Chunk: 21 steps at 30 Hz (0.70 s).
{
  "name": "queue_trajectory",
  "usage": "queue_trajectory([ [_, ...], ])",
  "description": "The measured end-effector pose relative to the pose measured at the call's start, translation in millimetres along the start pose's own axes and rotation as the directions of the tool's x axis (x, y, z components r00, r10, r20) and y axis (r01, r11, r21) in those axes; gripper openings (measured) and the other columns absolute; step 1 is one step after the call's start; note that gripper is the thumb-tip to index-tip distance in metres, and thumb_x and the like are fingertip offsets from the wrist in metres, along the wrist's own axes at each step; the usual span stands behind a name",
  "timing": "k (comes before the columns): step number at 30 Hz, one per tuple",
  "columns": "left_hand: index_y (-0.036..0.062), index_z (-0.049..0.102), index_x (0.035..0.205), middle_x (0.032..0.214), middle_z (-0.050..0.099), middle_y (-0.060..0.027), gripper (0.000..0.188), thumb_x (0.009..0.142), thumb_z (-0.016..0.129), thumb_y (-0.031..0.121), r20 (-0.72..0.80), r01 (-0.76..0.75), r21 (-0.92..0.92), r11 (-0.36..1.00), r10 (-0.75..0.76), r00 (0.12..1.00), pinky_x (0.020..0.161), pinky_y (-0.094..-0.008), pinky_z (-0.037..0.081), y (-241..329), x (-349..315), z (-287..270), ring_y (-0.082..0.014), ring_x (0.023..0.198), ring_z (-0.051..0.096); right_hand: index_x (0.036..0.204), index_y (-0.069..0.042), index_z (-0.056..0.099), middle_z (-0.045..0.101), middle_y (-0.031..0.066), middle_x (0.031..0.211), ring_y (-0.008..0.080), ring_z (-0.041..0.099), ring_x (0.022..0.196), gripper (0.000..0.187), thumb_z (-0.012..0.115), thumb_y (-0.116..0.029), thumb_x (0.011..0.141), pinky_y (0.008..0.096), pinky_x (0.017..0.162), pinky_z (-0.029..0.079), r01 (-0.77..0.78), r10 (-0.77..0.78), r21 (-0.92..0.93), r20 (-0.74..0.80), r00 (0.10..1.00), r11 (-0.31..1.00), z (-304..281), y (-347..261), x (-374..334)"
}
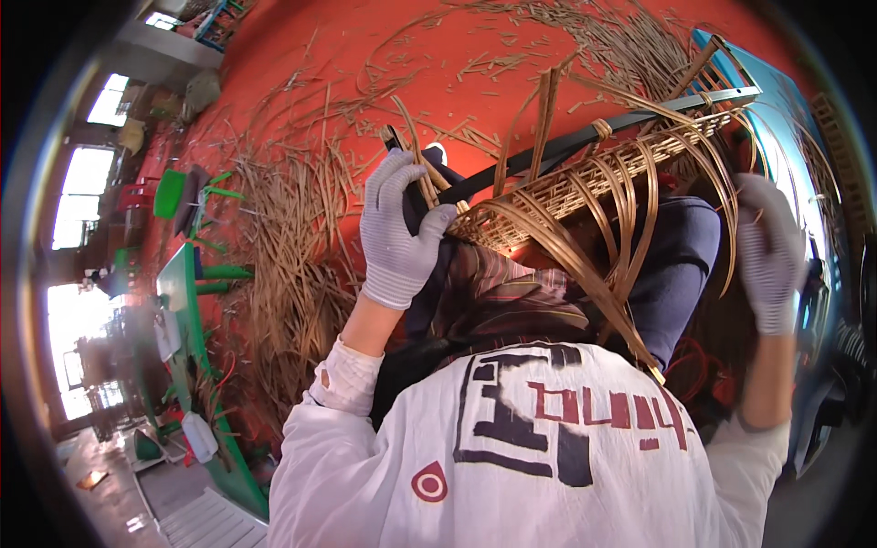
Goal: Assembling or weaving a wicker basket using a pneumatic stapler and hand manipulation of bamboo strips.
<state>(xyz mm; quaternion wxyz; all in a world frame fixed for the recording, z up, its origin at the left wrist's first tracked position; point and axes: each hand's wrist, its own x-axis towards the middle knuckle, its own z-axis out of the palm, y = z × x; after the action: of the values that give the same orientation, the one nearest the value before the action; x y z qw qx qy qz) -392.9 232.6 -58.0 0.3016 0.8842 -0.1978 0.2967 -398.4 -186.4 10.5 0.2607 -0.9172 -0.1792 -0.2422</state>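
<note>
Half-woven rattan frame rests across person's lap above red floor: dark metal bars, tan cane strips woven in tight lattice, loose strips curling outward. Long axis runs lower left to upper right. Gloved left hand wraps closed around frame's dark lower-left end. Gloved right hand blurred beside loose strips at right; grip unclear.

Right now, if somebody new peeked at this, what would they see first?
First, the half-woven cane frame in the middle, its long brown strips curving out over the person's lap. The left hand, in a pale knitted glove, grips the frame's dark bar, and the gloved right hand reaches to the strips at the right edge. Behind them, the bright orange-red floor is littered with loose cane strips, piled thickest on the left.
</note>
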Motion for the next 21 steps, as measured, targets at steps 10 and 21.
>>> queue_trajectory([
  [10, 0.0046, 0.055, 0.117, 0.13, 0.054, -0.0183, 0.053, 0.07, 0.08, 0.005, 0.03, -0.029, -0.078, 0.997, 0.031, 0.999, 0.103, -0.0461, 0.045, -12, 2, 5, -0.0411, 0.123, 0.052, 0.114, -0.003, 0.063, 0.063, 0.0129, 0.114, 0.0307, 0.06, 0.104, 0.034, 0.061, -0.01, 0.081, 0.0418, 0.092, 0.048, 0.415, -0.461, 0.233, 0.207, 0.863, 0.88, 156, -148, 20],
  [21, 0.0029, 0.059, 0.114, 0.121, 0.059, -0.0162, 0.044, 0.074, 0.077, 0.004, 0.128, -0.082, -0.03, 0.996, 0.085, 0.988, 0.106, -0.0439, 0.043, -12, 7, -1, -0.0388, 0.119, 0.055, 0.11, -0.002, 0.068, 0.066, 0.0176, 0.102, 0.0381, 0.063, 0.096, 0.023, 0.06, -0.001, 0.088, 0.0431, 0.084, 0.053, 0.03, -0.076, 0.346, 0.119, 0.99, 0.938, 195, -144, 10],
])
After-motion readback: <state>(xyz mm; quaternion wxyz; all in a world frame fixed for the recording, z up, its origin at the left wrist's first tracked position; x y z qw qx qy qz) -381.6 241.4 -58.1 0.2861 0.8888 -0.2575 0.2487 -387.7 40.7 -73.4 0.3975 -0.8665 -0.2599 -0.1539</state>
